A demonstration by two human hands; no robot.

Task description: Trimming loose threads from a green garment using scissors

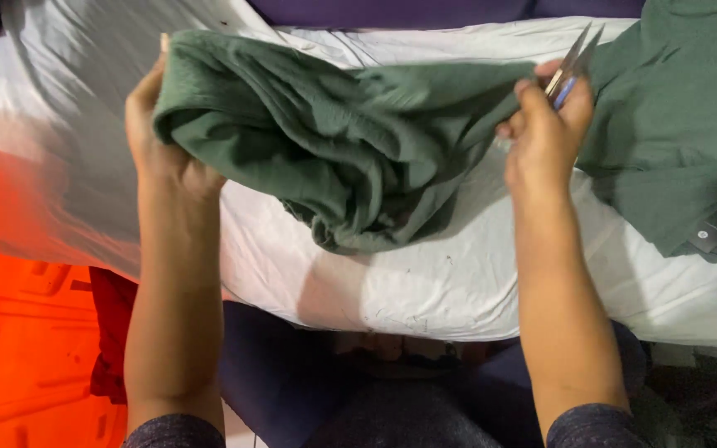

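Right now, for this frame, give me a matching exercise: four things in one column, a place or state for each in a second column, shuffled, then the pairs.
Things:
1. left hand
2. right hand
3. white sheet
4. orange plastic item

Places or states:
A. spread under the cloth
B. grips the bunched end of the green cloth
C. at the frame's lower left edge
D. holds small scissors and the cloth's other end

Pairs: 1-B, 2-D, 3-A, 4-C
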